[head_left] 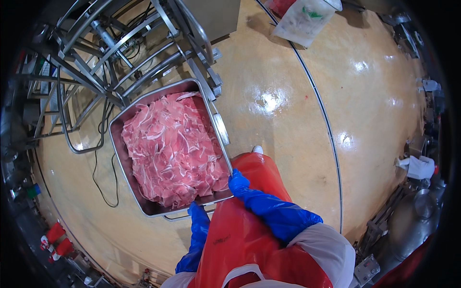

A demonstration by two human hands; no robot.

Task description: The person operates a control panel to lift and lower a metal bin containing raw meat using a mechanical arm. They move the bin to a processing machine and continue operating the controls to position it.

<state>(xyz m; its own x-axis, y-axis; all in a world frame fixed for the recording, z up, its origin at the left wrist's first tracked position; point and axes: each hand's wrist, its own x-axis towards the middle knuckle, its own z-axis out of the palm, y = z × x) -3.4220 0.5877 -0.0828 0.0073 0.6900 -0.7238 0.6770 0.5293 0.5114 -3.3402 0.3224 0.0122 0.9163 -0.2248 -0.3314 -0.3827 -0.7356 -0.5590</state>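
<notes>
"How far along?"
"Steel tub (151,207), left of centre, already heaped with sliced raw meat (170,144); what's left doesn't show."
"Hands?"
"Left hand (196,210) at near rim, right hand (238,183) at near-right corner; can't tell whether closed."

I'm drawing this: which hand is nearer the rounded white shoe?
Right. The blue-gloved right hand appears just lower left of the shoe; the blue-gloved left hand is farther away, at the near edge of the rectangular steel tray.
</notes>
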